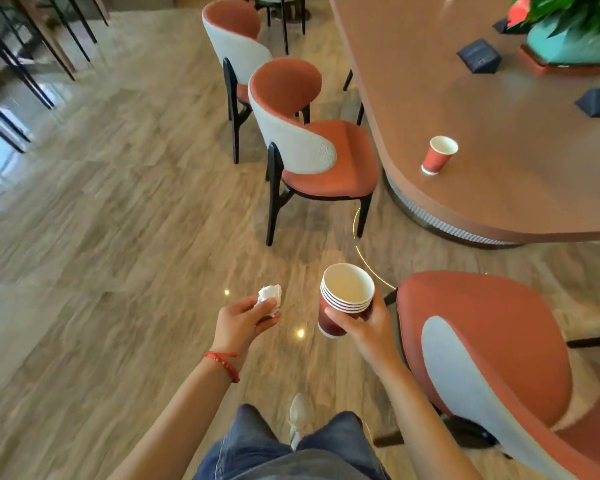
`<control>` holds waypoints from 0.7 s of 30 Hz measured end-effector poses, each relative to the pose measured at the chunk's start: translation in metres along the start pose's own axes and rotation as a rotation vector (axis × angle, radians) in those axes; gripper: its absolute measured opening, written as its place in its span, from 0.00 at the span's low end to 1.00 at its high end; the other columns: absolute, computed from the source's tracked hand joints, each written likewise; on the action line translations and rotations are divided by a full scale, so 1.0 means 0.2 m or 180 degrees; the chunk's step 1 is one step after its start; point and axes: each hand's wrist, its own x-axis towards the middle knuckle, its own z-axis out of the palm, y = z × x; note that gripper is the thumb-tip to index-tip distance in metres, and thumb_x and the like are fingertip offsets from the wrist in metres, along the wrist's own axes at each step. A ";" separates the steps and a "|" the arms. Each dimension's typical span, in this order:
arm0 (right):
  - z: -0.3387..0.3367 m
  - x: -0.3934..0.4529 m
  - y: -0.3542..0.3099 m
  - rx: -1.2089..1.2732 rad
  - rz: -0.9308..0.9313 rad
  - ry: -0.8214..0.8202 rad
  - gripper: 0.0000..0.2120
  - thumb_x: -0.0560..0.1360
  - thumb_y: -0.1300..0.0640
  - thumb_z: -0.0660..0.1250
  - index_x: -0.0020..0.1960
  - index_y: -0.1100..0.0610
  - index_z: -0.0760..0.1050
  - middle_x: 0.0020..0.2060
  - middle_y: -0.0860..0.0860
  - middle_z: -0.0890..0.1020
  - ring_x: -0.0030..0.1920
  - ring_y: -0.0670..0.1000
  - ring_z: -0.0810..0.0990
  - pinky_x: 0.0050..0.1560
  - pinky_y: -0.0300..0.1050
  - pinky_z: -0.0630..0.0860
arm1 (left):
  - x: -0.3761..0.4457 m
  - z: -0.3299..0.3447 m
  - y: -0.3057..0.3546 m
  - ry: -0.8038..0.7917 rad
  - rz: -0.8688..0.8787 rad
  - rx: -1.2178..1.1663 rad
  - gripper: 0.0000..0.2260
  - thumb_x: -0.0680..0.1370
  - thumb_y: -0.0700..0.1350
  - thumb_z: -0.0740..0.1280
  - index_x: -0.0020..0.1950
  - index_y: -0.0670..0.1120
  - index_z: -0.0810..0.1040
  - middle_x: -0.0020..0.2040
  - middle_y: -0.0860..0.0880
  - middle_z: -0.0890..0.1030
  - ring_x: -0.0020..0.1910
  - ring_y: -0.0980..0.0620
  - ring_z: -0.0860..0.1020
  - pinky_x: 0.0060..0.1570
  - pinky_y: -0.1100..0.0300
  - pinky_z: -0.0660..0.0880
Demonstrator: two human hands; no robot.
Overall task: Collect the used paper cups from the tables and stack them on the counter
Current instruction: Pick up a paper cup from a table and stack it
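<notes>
You see three chairs (312, 147) beside the table edge, and a plant pot (568, 43) near its far right corner.

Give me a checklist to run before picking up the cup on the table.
1. Stack of cups held firmly in right hand: ok.
2. Left hand free: not ok, it grips a crumpled tissue.
3. Lone cup upright near the table edge: ok.
4. Lone cup empty: cannot tell.
5. Path clear: not ok, a chair stands beside the table.
</notes>
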 end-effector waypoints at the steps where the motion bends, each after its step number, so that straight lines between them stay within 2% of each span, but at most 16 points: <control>1: -0.01 0.07 -0.02 -0.0015 -0.0009 -0.0008 0.34 0.56 0.44 0.78 0.60 0.45 0.71 0.54 0.44 0.80 0.54 0.40 0.79 0.50 0.35 0.75 | 0.05 0.04 0.04 -0.0006 0.0012 0.0006 0.02 0.72 0.36 0.70 0.40 0.39 0.81 0.35 0.44 0.83 0.36 0.52 0.83 0.34 0.66 0.78; 3: -0.03 0.22 -0.04 -0.0014 -0.0003 0.0013 0.32 0.58 0.45 0.78 0.59 0.43 0.70 0.53 0.42 0.80 0.54 0.38 0.78 0.48 0.32 0.75 | 0.16 0.12 0.10 -0.0022 0.0000 0.0060 0.02 0.72 0.37 0.70 0.42 0.37 0.81 0.38 0.43 0.82 0.36 0.53 0.83 0.35 0.66 0.78; 5: -0.04 0.34 -0.07 -0.0007 0.0011 0.0026 0.33 0.57 0.43 0.77 0.59 0.42 0.69 0.54 0.42 0.79 0.54 0.38 0.78 0.48 0.31 0.75 | 0.26 0.19 0.16 -0.0060 -0.0036 0.0111 0.03 0.72 0.37 0.70 0.42 0.38 0.81 0.38 0.43 0.83 0.37 0.53 0.83 0.35 0.66 0.78; 11: -0.06 0.68 -0.10 0.0053 0.0146 0.0225 0.34 0.55 0.40 0.76 0.58 0.42 0.70 0.55 0.42 0.79 0.54 0.37 0.77 0.47 0.30 0.75 | 0.62 0.39 0.35 -0.0233 -0.0141 0.0224 0.02 0.73 0.37 0.69 0.41 0.39 0.81 0.31 0.48 0.83 0.34 0.55 0.83 0.33 0.67 0.78; 14: -0.06 0.87 -0.12 0.0137 0.0206 0.0422 0.38 0.55 0.41 0.76 0.63 0.47 0.70 0.56 0.45 0.79 0.56 0.42 0.78 0.51 0.36 0.76 | 0.83 0.50 0.46 -0.0389 -0.0152 0.0310 0.01 0.72 0.37 0.70 0.41 0.40 0.81 0.32 0.48 0.83 0.35 0.54 0.83 0.33 0.66 0.78; 17: -0.07 1.07 -0.16 0.0197 0.0248 0.0718 0.41 0.57 0.45 0.79 0.66 0.52 0.69 0.57 0.48 0.79 0.58 0.46 0.77 0.57 0.42 0.75 | 1.05 0.63 0.56 -0.0566 -0.0188 0.0593 0.01 0.72 0.38 0.70 0.42 0.41 0.81 0.38 0.45 0.83 0.38 0.53 0.83 0.34 0.66 0.78; 21: -0.07 1.27 -0.19 0.0380 0.0307 0.1095 0.35 0.59 0.54 0.80 0.62 0.49 0.69 0.57 0.48 0.79 0.58 0.46 0.77 0.55 0.39 0.74 | 1.30 0.80 0.71 -0.0898 -0.0201 0.1039 0.02 0.73 0.39 0.69 0.41 0.42 0.81 0.42 0.43 0.82 0.41 0.51 0.82 0.35 0.66 0.78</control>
